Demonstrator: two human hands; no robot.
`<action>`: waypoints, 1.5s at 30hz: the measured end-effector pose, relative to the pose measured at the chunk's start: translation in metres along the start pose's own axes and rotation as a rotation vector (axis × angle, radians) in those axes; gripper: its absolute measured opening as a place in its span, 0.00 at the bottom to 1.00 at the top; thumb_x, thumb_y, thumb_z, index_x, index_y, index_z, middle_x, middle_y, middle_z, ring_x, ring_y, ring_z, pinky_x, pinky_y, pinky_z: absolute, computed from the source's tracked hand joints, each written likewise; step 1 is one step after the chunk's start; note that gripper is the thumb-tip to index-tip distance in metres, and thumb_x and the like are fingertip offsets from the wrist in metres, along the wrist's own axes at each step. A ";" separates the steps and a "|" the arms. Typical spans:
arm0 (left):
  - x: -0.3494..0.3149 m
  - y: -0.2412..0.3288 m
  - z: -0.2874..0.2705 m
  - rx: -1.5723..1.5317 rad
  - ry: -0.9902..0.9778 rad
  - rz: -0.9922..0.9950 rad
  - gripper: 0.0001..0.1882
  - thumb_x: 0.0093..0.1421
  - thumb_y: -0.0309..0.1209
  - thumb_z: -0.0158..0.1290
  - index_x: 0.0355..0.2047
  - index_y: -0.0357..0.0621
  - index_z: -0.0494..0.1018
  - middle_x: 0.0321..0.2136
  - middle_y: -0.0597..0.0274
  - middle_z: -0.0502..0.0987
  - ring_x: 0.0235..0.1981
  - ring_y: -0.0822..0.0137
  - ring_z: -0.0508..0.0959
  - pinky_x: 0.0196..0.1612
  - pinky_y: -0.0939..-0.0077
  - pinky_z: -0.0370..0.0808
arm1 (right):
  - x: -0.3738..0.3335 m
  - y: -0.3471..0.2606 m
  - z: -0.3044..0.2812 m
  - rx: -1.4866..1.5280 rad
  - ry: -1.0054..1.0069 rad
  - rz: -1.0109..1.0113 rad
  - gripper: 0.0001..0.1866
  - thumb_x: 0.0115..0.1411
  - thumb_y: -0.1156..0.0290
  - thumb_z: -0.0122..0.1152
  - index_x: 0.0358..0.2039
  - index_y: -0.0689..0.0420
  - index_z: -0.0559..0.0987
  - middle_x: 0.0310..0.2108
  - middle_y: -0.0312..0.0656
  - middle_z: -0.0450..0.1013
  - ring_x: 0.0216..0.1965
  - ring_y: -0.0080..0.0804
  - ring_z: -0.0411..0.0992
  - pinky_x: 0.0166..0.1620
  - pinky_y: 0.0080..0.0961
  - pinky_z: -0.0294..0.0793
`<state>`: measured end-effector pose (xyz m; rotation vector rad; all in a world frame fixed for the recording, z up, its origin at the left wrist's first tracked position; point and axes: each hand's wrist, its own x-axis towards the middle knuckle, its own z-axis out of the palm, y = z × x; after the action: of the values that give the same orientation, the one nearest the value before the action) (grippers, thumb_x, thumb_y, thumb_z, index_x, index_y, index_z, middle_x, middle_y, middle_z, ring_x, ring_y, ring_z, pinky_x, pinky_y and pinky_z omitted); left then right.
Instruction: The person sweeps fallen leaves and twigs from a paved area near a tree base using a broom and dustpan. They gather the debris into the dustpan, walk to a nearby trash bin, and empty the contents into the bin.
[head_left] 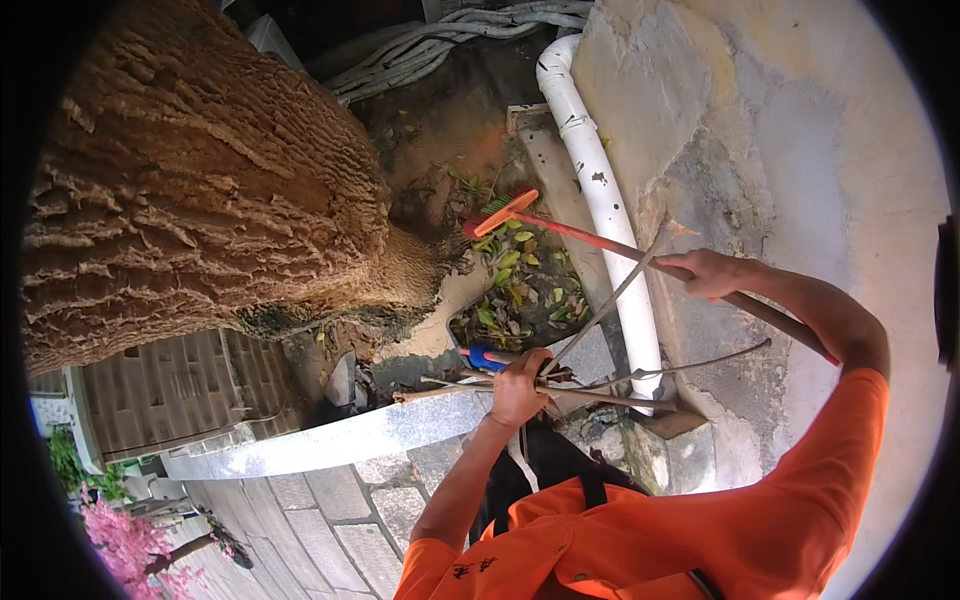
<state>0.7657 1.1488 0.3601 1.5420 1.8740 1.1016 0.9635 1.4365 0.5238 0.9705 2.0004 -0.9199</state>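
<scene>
My right hand [703, 275] is closed round the long red handle of a broom [590, 238]. Its orange head with red and green bristles [505, 213] is over fallen leaves [520, 285] beside the tree's base. My left hand [518, 388], lower and nearer my body, is closed round several thin dry branches [640, 376], which stick out on both sides of the fist. A rod with a blue and red end [484, 356] also passes by this fist; its other end is hidden. One branch slants up past the broom handle near my right hand.
A thick tree trunk [220, 200] fills the left. A white drainpipe [600, 190] runs along the stained wall [790, 200] at right. A pale stone curb [340, 440] borders the paving [330, 530]. Bundled pipes [450, 40] lie at the back; pink blossoms [125, 545] show lower left.
</scene>
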 end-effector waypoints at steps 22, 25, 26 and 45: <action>-0.001 -0.004 0.001 0.041 0.035 -0.016 0.29 0.32 0.21 0.58 0.41 0.48 0.71 0.38 0.57 0.77 0.35 0.51 0.78 0.37 0.62 0.76 | -0.066 -0.014 -0.012 -0.178 -0.048 0.009 0.37 0.52 0.83 0.40 0.65 0.54 0.53 0.30 0.52 0.73 0.20 0.32 0.74 0.31 0.28 0.77; 0.003 0.001 0.008 0.027 -0.002 0.027 0.29 0.32 0.21 0.58 0.41 0.48 0.71 0.39 0.56 0.76 0.35 0.51 0.78 0.38 0.63 0.76 | 0.027 0.011 0.009 -0.004 0.087 0.011 0.36 0.53 0.80 0.45 0.65 0.56 0.53 0.29 0.52 0.73 0.20 0.35 0.74 0.28 0.30 0.76; 0.006 0.005 0.010 0.023 -0.020 0.033 0.29 0.32 0.21 0.58 0.41 0.47 0.71 0.39 0.56 0.76 0.35 0.51 0.78 0.38 0.63 0.76 | 0.076 0.037 0.023 0.063 0.124 -0.004 0.36 0.52 0.79 0.46 0.64 0.55 0.54 0.29 0.52 0.73 0.20 0.36 0.74 0.27 0.31 0.76; 0.001 0.000 0.011 0.022 0.010 0.040 0.30 0.31 0.20 0.59 0.41 0.47 0.71 0.38 0.54 0.77 0.36 0.50 0.78 0.37 0.62 0.75 | 0.167 0.029 0.055 0.054 0.175 -0.082 0.41 0.48 0.80 0.46 0.65 0.47 0.53 0.24 0.51 0.72 0.22 0.41 0.74 0.24 0.36 0.71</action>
<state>0.7736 1.1533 0.3540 1.5961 1.8755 1.1114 0.9276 1.4596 0.3514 1.0366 2.1861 -0.9660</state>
